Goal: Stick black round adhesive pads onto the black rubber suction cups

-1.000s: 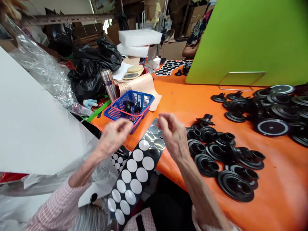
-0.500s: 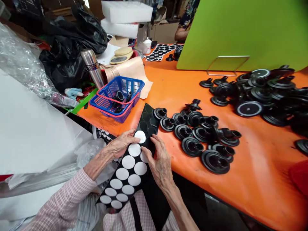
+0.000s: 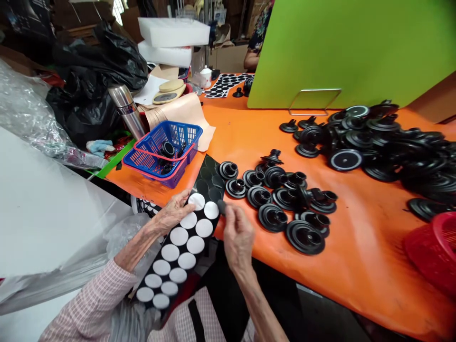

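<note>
— While the left hand (image 3: 174, 211) grips the long black sheet with rows of white round stickers (image 3: 183, 246), thumb on top, look at the right hand (image 3: 238, 235)!

— Thumb and fingers together there, pinching a small dark grey disc (image 3: 221, 207) just beside the sheet's right edge. And the sheet?

— Slanting through the lower middle of the frame, its upper end against the orange tabletop (image 3: 242, 128), glossy black up there, white circles all the way down.

— Now the containers! Left of centre, a blue plastic lattice basket (image 3: 190, 134) with a pinkish-red handle.

— And it's loaded: a few black round plastic parts (image 3: 167, 149) lie inside, one showing a pale ring.

— Lower right, a red plastic basket (image 3: 425, 251), cut off by the frame edge. Contents?

— Can't tell from this angle. Over at the left, though, a bright green-edged tray (image 3: 116, 159) has a pale blue cloth (image 3: 99, 146) and something red in it.

— Upper left, a steel flask (image 3: 126, 111) leans behind the blue basket; top centre, a white lidded cup (image 3: 205, 77), inside hidden.

— And right of the hands, black stepped discs with stubby necks (image 3: 272, 216), loosely clustered on the orange!
</note>
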The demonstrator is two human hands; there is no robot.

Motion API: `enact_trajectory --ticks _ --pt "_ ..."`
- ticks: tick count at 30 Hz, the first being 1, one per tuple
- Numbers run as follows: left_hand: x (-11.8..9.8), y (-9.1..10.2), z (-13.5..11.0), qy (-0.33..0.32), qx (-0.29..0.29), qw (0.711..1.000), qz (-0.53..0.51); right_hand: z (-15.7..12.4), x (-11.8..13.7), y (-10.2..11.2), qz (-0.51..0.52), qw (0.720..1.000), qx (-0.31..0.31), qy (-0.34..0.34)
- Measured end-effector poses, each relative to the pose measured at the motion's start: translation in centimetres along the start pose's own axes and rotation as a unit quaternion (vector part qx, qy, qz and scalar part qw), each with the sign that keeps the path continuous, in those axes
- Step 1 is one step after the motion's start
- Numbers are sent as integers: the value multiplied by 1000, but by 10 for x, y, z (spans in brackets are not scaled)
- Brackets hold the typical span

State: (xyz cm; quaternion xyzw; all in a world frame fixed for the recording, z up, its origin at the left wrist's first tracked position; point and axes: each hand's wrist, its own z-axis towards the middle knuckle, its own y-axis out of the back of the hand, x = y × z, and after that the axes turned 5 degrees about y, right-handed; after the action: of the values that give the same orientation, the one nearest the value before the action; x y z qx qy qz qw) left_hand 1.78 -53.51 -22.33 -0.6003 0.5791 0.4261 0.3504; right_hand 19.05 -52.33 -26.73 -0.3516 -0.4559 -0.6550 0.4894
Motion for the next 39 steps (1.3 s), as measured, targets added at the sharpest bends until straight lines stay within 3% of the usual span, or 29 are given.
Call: enact_trajectory --ticks 2,5,6,7,9,10,11,14,17,18,20,22,27,29,32,35,39 --pt "-6 -2 -5 -27 -56 992 109 5 1 10 -3 999 -38 -14" --pt "-20 -14 -17 -88 -204 950 221 3 7 20 -19 998 -31 54" --pt "-24 -20 -20 -89 -199 951 220 0 9 21 -26 996 -18 78" --pt "-28 -25 -23 -73 -156 966 194 -4 12 21 -33 994 -5 100" --pt "-32 -35 -25 -2 -14 995 97 -12 18 20 -28 991 34 125" --pt "-32 -38 -24 29 34 998 46 -15 20 20 -12 990 60 125" --pt "-31 -41 -23 45 46 998 4 -17 22 22 11 990 83 110" --pt "-27 -46 -19 37 19 998 -42 -18 23 29 102 991 81 -23" --pt "-29 -53 -14 21 58 997 53 -12 18 36 157 976 9 -148" --pt "-31 -56 -10 -3 48 991 122 -10 17 39 161 973 -19 -162" --pt "-38 -64 4 -79 -30 961 262 -5 15 44 160 971 -69 -163" --pt "-43 -74 25 -157 -91 925 333 -3 16 51 163 971 -76 -156" --pt "-43 -90 68 -224 -57 922 310 -6 16 76 154 976 -8 -154" --pt "-41 -88 66 -195 -67 942 266 -9 14 84 140 979 2 -151" --pt "-41 -78 47 -51 1 998 26 -10 11 91 122 984 35 -128" --pt "-40 -71 21 89 70 970 -217 -10 14 92 93 990 49 -90" --pt "-36 -73 -5 104 92 941 -308 -7 24 93 151 983 45 -98"
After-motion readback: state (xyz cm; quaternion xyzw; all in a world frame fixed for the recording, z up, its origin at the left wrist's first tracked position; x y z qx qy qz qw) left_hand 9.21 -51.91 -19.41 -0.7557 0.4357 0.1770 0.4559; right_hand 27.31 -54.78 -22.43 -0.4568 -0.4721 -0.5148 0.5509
